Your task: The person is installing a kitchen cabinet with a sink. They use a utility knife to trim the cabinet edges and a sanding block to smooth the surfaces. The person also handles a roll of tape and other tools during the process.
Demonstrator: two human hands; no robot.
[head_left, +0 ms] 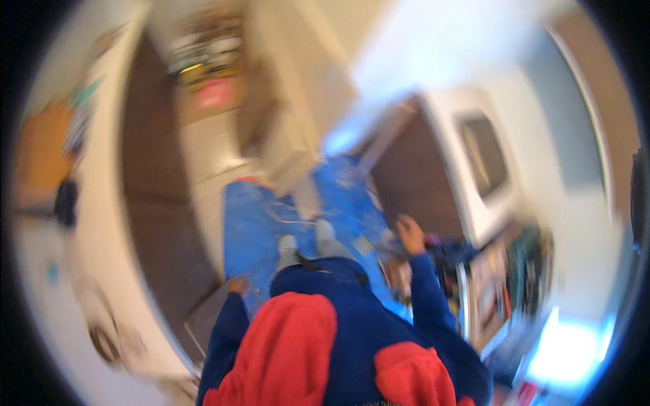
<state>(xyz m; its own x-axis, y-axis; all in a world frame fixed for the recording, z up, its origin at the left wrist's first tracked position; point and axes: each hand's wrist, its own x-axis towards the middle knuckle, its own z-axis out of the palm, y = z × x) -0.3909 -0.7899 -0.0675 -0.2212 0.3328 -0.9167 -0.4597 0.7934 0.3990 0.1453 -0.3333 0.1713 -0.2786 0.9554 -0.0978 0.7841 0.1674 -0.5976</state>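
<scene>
One wrinkled blue floor sheet (247, 223) lies between a long, brown-fronted white counter (156, 172) at left of the frame and a white-topped brown cabinet (420, 176) at right. The right hand (410, 234), open with fingers spread, holding nothing visible, is near a crowded row of upright items (497, 281) at lower right; the left hand (237, 285), near the sheet's left edge, is too blurred to judge opening or grip.
</scene>
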